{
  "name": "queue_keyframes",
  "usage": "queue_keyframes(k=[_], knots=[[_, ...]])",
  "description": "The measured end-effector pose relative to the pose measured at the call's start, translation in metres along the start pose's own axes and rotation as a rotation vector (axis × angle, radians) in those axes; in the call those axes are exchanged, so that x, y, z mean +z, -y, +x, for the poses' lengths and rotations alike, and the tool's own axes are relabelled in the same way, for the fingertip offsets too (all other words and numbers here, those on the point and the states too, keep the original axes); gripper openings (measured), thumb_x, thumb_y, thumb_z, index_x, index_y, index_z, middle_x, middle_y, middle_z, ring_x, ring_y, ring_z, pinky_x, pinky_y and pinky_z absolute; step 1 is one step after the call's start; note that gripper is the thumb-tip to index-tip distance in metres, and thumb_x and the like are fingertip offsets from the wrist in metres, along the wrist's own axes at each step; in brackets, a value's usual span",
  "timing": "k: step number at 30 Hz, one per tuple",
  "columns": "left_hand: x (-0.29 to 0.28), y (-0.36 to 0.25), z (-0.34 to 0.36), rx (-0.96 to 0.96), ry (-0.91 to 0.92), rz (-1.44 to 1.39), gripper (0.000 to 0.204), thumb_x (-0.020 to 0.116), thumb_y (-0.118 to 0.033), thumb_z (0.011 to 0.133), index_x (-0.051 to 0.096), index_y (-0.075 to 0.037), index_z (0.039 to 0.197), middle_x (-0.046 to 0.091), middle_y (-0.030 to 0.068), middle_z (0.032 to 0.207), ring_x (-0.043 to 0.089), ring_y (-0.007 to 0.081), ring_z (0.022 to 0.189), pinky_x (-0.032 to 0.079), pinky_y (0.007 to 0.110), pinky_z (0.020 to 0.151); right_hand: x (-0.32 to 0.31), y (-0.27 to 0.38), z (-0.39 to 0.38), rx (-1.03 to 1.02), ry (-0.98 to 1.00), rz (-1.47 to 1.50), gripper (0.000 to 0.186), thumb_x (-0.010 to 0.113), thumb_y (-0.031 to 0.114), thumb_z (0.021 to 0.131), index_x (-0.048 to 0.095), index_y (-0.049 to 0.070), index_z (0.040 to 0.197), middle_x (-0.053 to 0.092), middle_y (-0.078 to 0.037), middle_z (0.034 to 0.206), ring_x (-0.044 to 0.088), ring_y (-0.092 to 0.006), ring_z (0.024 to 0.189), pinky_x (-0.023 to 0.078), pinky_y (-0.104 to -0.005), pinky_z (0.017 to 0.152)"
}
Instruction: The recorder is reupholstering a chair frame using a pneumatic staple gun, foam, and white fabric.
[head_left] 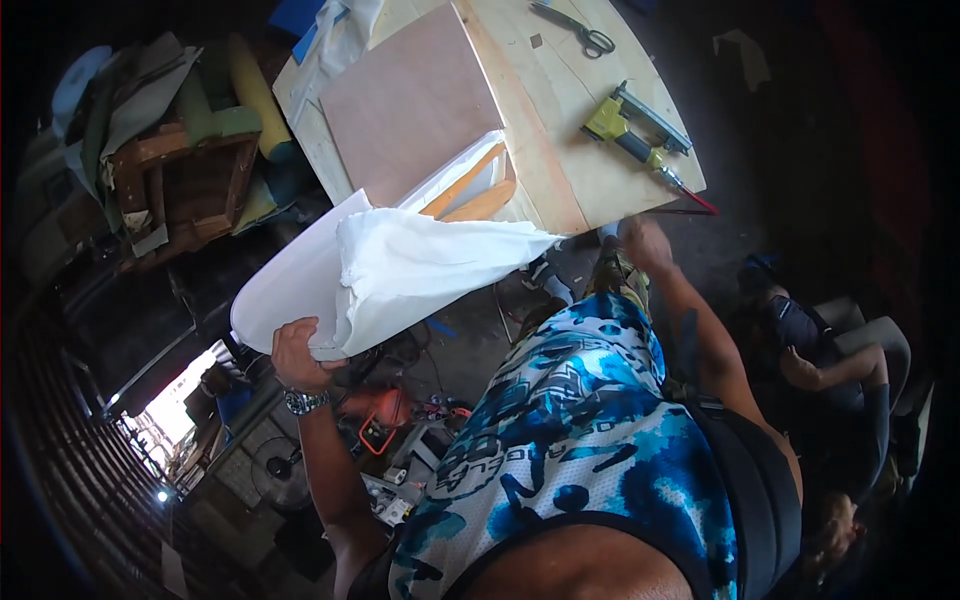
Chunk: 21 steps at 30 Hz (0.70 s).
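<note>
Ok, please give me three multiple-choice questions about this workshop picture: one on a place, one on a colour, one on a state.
1. Where does the staple gun lie?
A. on the wooden table
B. on the floor
C. in the right hand

2. What colour is the cloth?
A. red
B. white
C. black

3. What is the left hand doing?
A. resting open on the table
B. hanging free
C. gripping the cloth

Answers:
1 A, the yellow-green staple gun rests on the tabletop near the right edge, below the scissors.
2 B, the cloth is plainly white.
3 C, the fingers are closed around the lower edge of the cloth; the right hand is down by the table's corner.
</note>
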<state>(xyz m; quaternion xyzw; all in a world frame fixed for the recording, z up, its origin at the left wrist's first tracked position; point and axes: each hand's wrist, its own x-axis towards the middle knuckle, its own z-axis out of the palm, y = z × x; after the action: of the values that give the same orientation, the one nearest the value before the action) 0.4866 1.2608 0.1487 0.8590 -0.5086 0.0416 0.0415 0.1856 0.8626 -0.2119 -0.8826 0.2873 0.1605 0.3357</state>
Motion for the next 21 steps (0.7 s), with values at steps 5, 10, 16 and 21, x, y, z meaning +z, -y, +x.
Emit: queue_keyframes(k=[5, 10, 16, 21], knots=[[0.006, -0.014, 0.036, 0.052, -0.049, 0.072, 0.067, 0.056, -0.067, 0.081, 0.058, -0.001, 0.09, 0.064, 0.0117, 0.081, 0.062, 0.0312, 0.067, 0.048, 0.04, 0.057, 0.025, 0.036, -0.053, -0.057, 0.478, 0.035, 0.029, 0.055, 0.029, 0.089, 0.06, 0.004, 0.103, 0.065, -0.024, 0.097, 0.064, -0.04, 0.091, 0.05, -0.0489, 0.079], [-0.014, -0.02, 0.105, -0.05, -0.118, 0.184, 0.066, 0.048, -0.067, 0.087, 0.06, -0.002, 0.086, 0.059, 0.0127, 0.071, 0.06, 0.0316, 0.058, 0.046, 0.04, 0.051, 0.046, 0.1, -0.041, -0.255, 0.512, 0.26, 0.047, 0.054, 0.04, 0.091, 0.056, -0.001, 0.114, 0.063, -0.026, 0.109, 0.062, -0.0403, 0.1, 0.048, -0.0474, 0.089], [-0.096, 0.003, 0.178, -0.26, -0.144, 0.171, 0.064, 0.035, -0.053, 0.1, 0.062, 0.004, 0.101, 0.063, 0.0251, 0.084, 0.061, 0.0419, 0.074, 0.048, 0.043, 0.067, 0.055, 0.167, 0.001, -0.013, 0.362, 1.087, 0.097, 0.061, 0.058, 0.086, 0.024, -0.01, 0.144, 0.036, -0.032, 0.143, 0.036, -0.036, 0.136, 0.03, -0.0393, 0.111], [-0.162, 0.023, 0.196, -0.514, -0.247, 0.058, 0.067, 0.038, -0.054, 0.1, 0.058, 0.006, 0.124, 0.067, 0.0182, 0.115, 0.063, 0.0248, 0.107, 0.046, 0.034, 0.093, 0.017, 0.157, 0.028, 0.077, 0.006, 1.598, 0.066, 0.053, 0.042, 0.097, 0.033, -0.002, 0.142, 0.049, -0.011, 0.134, 0.045, -0.0216, 0.124, 0.036, -0.0342, 0.104]])
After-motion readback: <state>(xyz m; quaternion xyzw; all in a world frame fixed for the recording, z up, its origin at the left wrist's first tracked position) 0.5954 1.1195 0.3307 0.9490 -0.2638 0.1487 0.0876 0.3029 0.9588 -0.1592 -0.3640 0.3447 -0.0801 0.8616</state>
